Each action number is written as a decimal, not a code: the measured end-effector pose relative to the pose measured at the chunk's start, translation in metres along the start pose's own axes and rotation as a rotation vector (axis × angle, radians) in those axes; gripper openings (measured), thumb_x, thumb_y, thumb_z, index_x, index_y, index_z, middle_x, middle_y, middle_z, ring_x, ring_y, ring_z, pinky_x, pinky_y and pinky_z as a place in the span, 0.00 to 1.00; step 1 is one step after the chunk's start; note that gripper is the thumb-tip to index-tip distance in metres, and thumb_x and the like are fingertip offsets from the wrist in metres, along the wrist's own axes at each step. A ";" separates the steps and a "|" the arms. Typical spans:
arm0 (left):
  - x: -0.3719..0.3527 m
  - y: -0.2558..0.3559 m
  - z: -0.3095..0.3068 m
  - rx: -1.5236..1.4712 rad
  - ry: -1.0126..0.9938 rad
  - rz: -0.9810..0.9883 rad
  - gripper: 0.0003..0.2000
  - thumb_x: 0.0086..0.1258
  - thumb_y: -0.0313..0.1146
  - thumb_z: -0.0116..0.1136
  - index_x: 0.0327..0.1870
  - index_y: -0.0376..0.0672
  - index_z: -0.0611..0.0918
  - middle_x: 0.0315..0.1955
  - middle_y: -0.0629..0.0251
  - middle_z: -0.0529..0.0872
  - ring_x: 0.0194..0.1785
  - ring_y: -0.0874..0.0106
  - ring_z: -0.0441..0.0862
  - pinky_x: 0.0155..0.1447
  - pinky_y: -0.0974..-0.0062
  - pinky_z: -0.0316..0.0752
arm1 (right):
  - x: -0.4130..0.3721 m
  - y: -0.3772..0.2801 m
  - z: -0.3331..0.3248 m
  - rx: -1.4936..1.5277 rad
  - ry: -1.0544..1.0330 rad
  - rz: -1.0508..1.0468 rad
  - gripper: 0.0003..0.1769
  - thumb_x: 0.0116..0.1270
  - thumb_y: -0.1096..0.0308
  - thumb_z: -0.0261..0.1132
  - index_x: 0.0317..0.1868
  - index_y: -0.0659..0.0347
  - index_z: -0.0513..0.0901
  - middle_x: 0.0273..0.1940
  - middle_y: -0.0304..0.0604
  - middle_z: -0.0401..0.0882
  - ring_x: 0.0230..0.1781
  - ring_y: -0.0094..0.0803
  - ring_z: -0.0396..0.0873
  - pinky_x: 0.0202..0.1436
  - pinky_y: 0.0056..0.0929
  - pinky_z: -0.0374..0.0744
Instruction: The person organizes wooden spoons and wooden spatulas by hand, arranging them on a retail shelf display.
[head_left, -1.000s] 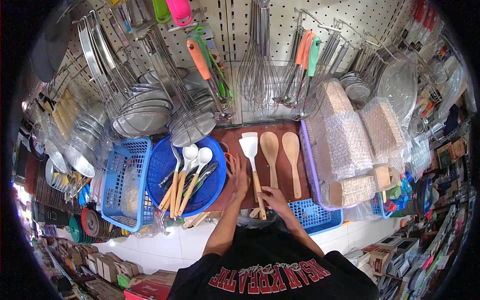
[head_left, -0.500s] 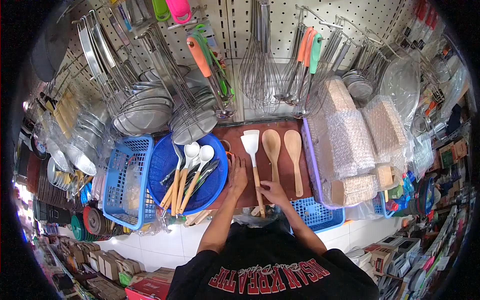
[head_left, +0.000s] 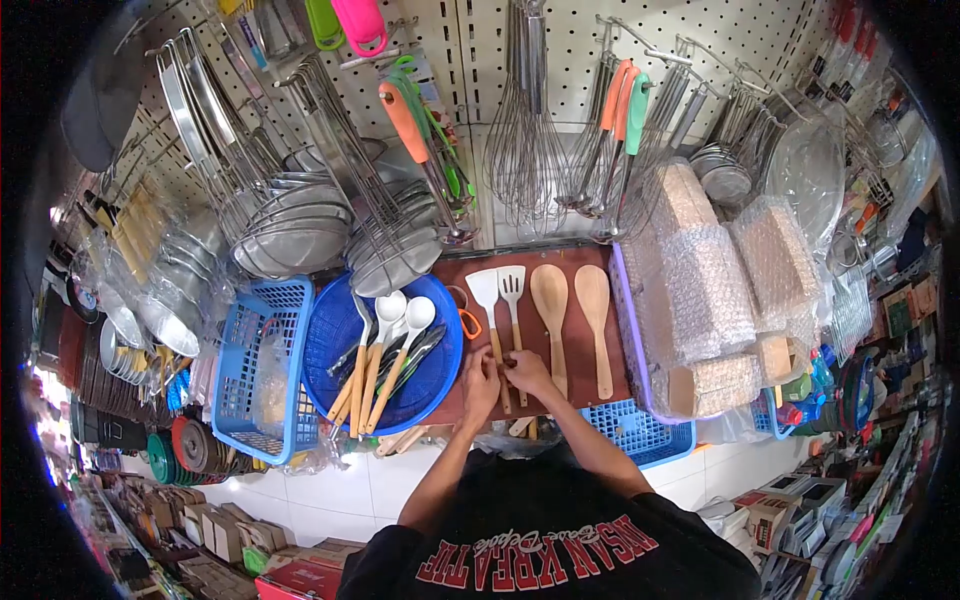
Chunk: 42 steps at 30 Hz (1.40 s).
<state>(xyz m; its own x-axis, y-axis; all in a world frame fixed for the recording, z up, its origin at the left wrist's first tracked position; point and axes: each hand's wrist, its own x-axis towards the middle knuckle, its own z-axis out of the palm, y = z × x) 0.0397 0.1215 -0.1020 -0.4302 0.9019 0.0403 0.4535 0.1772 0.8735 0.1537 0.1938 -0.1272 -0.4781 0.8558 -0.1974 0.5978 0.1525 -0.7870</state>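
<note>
Two white-headed utensils with wooden handles lie side by side on the brown board (head_left: 455, 400): a solid spatula (head_left: 483, 288) and, right beside it, a slotted turner (head_left: 511, 285). My left hand (head_left: 482, 385) has its fingers closed at the solid spatula's handle. On the turner's handle, the fingers of my right hand (head_left: 528, 373) are pinched. To their right rest a wooden spoon (head_left: 549, 292) and a second wooden spoon (head_left: 592, 295), heads pointing away from me. Left of my hands, a blue round basket (head_left: 440, 375) holds white ladles (head_left: 418, 313) with wooden handles and other utensils.
A blue rectangular basket (head_left: 232, 370) stands at the left. On the right, a purple-edged basket (head_left: 628, 335) holds bubble-wrapped boxes (head_left: 705, 290). Strainers (head_left: 290, 235) and whisks (head_left: 525, 170) hang low over the back edge. An orange-handled item (head_left: 469, 323) lies beside the round basket.
The two white-headed utensils, overlapping before, now lie apart with the slotted head showing. My left hand has moved toward me, from the basket side to the handles. The view has shifted slightly.
</note>
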 end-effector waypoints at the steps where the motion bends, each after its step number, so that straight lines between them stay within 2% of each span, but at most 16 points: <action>1: -0.007 -0.014 0.004 0.000 -0.069 -0.029 0.15 0.71 0.26 0.51 0.58 0.37 0.75 0.50 0.44 0.78 0.55 0.48 0.76 0.58 0.59 0.72 | 0.002 0.001 0.004 0.009 -0.011 -0.001 0.14 0.59 0.65 0.64 0.42 0.65 0.84 0.35 0.56 0.84 0.38 0.47 0.85 0.44 0.39 0.81; 4: -0.029 -0.043 0.013 -0.074 -0.079 0.027 0.20 0.71 0.28 0.52 0.63 0.36 0.71 0.52 0.42 0.77 0.56 0.47 0.75 0.60 0.59 0.71 | 0.005 0.004 0.014 0.002 -0.016 0.063 0.14 0.60 0.64 0.65 0.43 0.64 0.84 0.37 0.57 0.84 0.40 0.48 0.85 0.45 0.39 0.81; 5: -0.031 -0.051 0.015 -0.080 -0.109 0.056 0.24 0.70 0.28 0.53 0.67 0.35 0.66 0.52 0.40 0.75 0.57 0.46 0.74 0.62 0.58 0.70 | 0.004 0.004 0.016 -0.011 -0.021 0.051 0.15 0.60 0.64 0.65 0.43 0.64 0.84 0.37 0.57 0.84 0.40 0.48 0.85 0.45 0.39 0.81; 7: -0.038 -0.056 0.014 0.021 -0.143 0.026 0.26 0.69 0.28 0.53 0.68 0.34 0.65 0.52 0.39 0.75 0.58 0.44 0.73 0.62 0.58 0.69 | 0.004 0.003 0.018 -0.035 -0.034 0.023 0.15 0.61 0.63 0.65 0.44 0.64 0.84 0.38 0.57 0.84 0.40 0.49 0.84 0.45 0.39 0.81; 10: -0.039 -0.062 0.013 0.052 -0.207 -0.019 0.28 0.67 0.27 0.54 0.68 0.34 0.64 0.53 0.38 0.74 0.59 0.43 0.72 0.62 0.57 0.69 | 0.002 0.005 0.025 0.051 0.005 0.044 0.18 0.56 0.66 0.65 0.45 0.67 0.84 0.41 0.63 0.82 0.46 0.54 0.81 0.53 0.44 0.78; 13: -0.037 -0.055 0.007 0.086 -0.261 -0.070 0.29 0.64 0.26 0.55 0.68 0.34 0.64 0.54 0.38 0.73 0.59 0.42 0.72 0.63 0.56 0.69 | 0.000 0.001 0.025 0.050 0.037 0.027 0.18 0.55 0.68 0.67 0.47 0.66 0.84 0.40 0.61 0.83 0.45 0.54 0.82 0.54 0.44 0.78; 16: -0.038 -0.053 0.006 0.164 -0.256 -0.061 0.30 0.64 0.27 0.55 0.69 0.34 0.64 0.55 0.38 0.72 0.59 0.42 0.72 0.62 0.55 0.69 | -0.020 -0.031 0.001 -0.121 0.060 0.104 0.24 0.59 0.65 0.68 0.56 0.63 0.79 0.50 0.59 0.80 0.50 0.53 0.80 0.53 0.43 0.79; 19: -0.040 -0.059 0.013 0.230 -0.212 -0.028 0.30 0.65 0.28 0.55 0.69 0.34 0.63 0.56 0.38 0.72 0.59 0.43 0.72 0.62 0.54 0.68 | -0.028 -0.021 0.001 -0.240 0.232 0.069 0.33 0.57 0.69 0.67 0.66 0.59 0.70 0.55 0.63 0.72 0.53 0.58 0.76 0.55 0.47 0.78; 22: -0.040 -0.053 0.014 0.246 -0.212 -0.043 0.31 0.66 0.29 0.54 0.71 0.35 0.61 0.58 0.37 0.71 0.61 0.42 0.70 0.64 0.53 0.67 | -0.040 -0.010 0.002 -0.275 0.160 0.105 0.38 0.57 0.72 0.66 0.70 0.57 0.64 0.55 0.65 0.70 0.52 0.62 0.76 0.55 0.50 0.78; 25: -0.040 -0.054 0.017 0.248 -0.238 -0.061 0.32 0.68 0.31 0.53 0.73 0.36 0.57 0.63 0.36 0.67 0.65 0.40 0.66 0.68 0.53 0.63 | -0.047 -0.007 0.003 -0.242 0.156 0.100 0.37 0.57 0.73 0.64 0.69 0.56 0.65 0.54 0.66 0.71 0.51 0.62 0.76 0.55 0.50 0.78; 29: -0.039 -0.073 0.023 0.195 -0.290 -0.022 0.34 0.69 0.32 0.51 0.74 0.38 0.53 0.68 0.35 0.60 0.70 0.39 0.60 0.73 0.54 0.58 | -0.054 -0.008 -0.007 -0.248 0.050 0.181 0.39 0.57 0.72 0.64 0.71 0.53 0.63 0.55 0.66 0.72 0.52 0.61 0.77 0.55 0.49 0.79; 32: -0.039 -0.046 0.012 0.229 -0.330 -0.123 0.33 0.69 0.30 0.51 0.74 0.37 0.54 0.68 0.33 0.59 0.71 0.40 0.59 0.73 0.54 0.57 | -0.057 -0.008 -0.011 -0.251 0.046 0.166 0.40 0.57 0.72 0.65 0.72 0.51 0.63 0.56 0.65 0.73 0.52 0.60 0.77 0.54 0.48 0.79; 34: -0.036 -0.044 0.012 0.258 -0.345 -0.097 0.33 0.68 0.29 0.51 0.74 0.36 0.54 0.67 0.32 0.60 0.71 0.41 0.59 0.73 0.55 0.57 | -0.056 -0.005 -0.007 -0.286 0.117 0.103 0.40 0.57 0.71 0.66 0.72 0.51 0.62 0.56 0.65 0.73 0.51 0.59 0.78 0.54 0.48 0.80; 38: -0.032 -0.026 0.004 0.273 -0.352 -0.099 0.33 0.67 0.28 0.51 0.73 0.33 0.54 0.67 0.31 0.60 0.70 0.41 0.60 0.72 0.55 0.60 | -0.053 -0.008 -0.007 -0.286 0.098 0.163 0.41 0.57 0.70 0.66 0.72 0.52 0.62 0.56 0.64 0.74 0.49 0.59 0.79 0.53 0.47 0.81; 42: -0.028 -0.050 0.010 0.316 -0.343 -0.041 0.34 0.67 0.28 0.51 0.73 0.34 0.54 0.67 0.31 0.60 0.69 0.41 0.61 0.71 0.55 0.62 | -0.049 -0.006 -0.008 -0.252 0.043 0.201 0.41 0.57 0.71 0.66 0.72 0.54 0.62 0.55 0.64 0.75 0.48 0.58 0.80 0.52 0.47 0.81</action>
<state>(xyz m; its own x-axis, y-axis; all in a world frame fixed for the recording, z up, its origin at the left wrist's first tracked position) 0.0374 0.0912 -0.1513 -0.1945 0.9602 -0.2005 0.6800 0.2793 0.6780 0.1788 0.1550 -0.1080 -0.3100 0.9004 -0.3053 0.8208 0.0914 -0.5639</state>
